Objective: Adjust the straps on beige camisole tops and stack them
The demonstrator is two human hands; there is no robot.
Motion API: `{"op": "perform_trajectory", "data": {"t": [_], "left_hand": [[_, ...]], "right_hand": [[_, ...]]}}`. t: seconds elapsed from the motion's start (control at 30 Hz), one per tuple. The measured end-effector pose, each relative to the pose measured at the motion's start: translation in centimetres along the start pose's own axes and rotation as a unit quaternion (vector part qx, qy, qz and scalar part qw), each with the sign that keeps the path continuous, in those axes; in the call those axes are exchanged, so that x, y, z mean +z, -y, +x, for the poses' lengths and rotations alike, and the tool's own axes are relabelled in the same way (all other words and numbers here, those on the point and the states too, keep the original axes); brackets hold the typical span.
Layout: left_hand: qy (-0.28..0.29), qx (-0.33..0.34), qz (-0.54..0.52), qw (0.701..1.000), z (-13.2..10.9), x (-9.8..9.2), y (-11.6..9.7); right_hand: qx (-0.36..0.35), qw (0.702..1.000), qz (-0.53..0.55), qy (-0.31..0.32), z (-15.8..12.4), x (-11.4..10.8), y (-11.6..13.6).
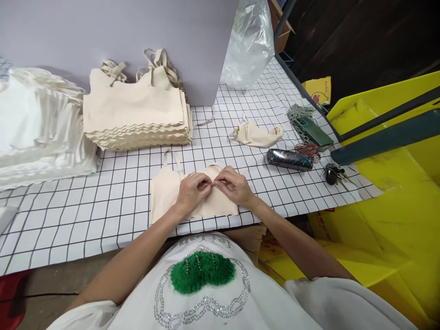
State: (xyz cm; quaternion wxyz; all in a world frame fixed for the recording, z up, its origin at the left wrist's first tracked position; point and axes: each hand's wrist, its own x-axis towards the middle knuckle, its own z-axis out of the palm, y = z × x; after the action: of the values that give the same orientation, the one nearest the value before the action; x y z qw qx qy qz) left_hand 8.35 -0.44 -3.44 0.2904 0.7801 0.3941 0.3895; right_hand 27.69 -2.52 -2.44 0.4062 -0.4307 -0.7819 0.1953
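A beige bra top (165, 195) lies flat on the table in front of me, one thin strap looping up at its left side. Over its right half, my left hand (194, 190) and my right hand (235, 185) meet, thumbs and fingertips pinched close together. Both hands are closed on a small part of the bra top near its upper edge; my fingers hide exactly which part. Behind the hands sits a neat stack of matching beige bra tops (134, 107), straps bunched on top. Another small beige bra piece (256, 135) lies folded to the right.
White garments (44, 128) are piled at the left. On the right lie a patterned case (289, 159), keys (333, 174) and a green phone (313, 132). A clear plastic bag (247, 46) stands behind, beside a grey panel (120, 27). Yellow sheeting (405, 197) borders the checked tabletop (120, 206).
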Motion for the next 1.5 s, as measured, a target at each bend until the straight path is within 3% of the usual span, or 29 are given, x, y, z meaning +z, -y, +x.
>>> {"op": "perform_trajectory", "data": {"t": [0.2, 0.37, 0.63, 0.87, 1.07, 1.5], "left_hand": [[-0.026, 0.018, -0.027, 0.999, 0.0, 0.0, -0.1], [-0.010, 0.038, -0.017, 0.999, 0.0, 0.1, 0.0], [0.008, 0.019, -0.007, 1.000, 0.0, -0.1, 0.0], [-0.003, 0.049, -0.002, 0.999, 0.0, 0.0, -0.1], [0.016, 0.050, 0.009, 0.999, 0.0, 0.0, -0.2], [0.007, 0.067, 0.008, 0.998, 0.0, 0.1, 0.0]], "right_hand": [[-0.035, 0.999, -0.013, -0.026, -0.2, 0.2, -0.2], [-0.060, 0.994, -0.063, -0.067, -0.2, 0.1, 0.1], [-0.087, 0.991, -0.097, -0.027, -0.3, 0.1, -0.1], [-0.135, 0.983, -0.113, -0.041, -0.7, -0.1, 0.1], [-0.135, 0.984, -0.115, -0.008, -1.1, -0.1, 0.3], [-0.162, 0.973, -0.160, -0.040, -1.1, 0.0, 0.4]]}}
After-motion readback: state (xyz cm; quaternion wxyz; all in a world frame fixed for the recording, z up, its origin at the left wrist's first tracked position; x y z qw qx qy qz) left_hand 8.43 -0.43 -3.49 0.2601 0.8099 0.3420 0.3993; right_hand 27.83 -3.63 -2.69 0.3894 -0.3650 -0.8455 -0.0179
